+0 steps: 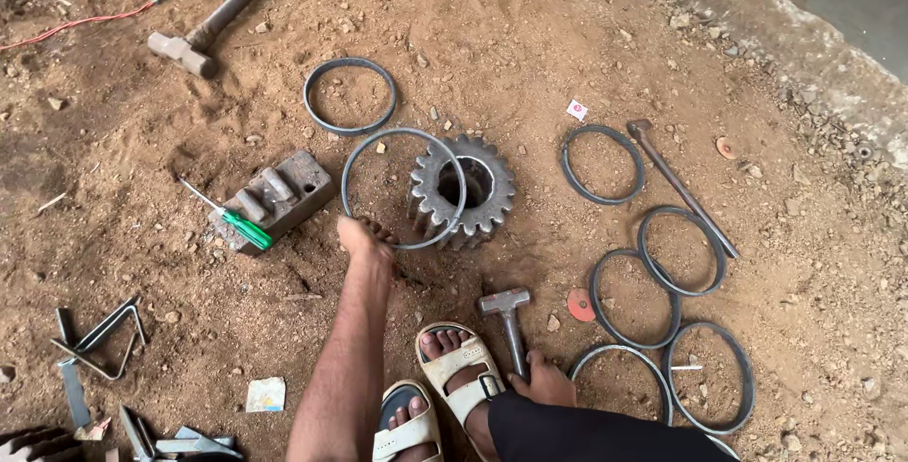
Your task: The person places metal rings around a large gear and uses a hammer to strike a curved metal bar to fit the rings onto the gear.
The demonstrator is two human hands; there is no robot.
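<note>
Thin metal ring (402,188), dull grey, tipped up w/ its far right side resting on the gear (465,191); near edge down at the dirt, pinched there by the left hand (364,238). Gear is a worn steel sprocket lying flat in the sand, big bore in the centre, teeth all round. Small hammer (511,323), square steel head pointing away, lies on the ground; right hand (547,382) grips its handle end.

Open dirt lies above the gear (465,190) and left of the metal block (276,199), while the rings (673,303) on the right and the small hammer (508,322) crowd the ground.
</note>
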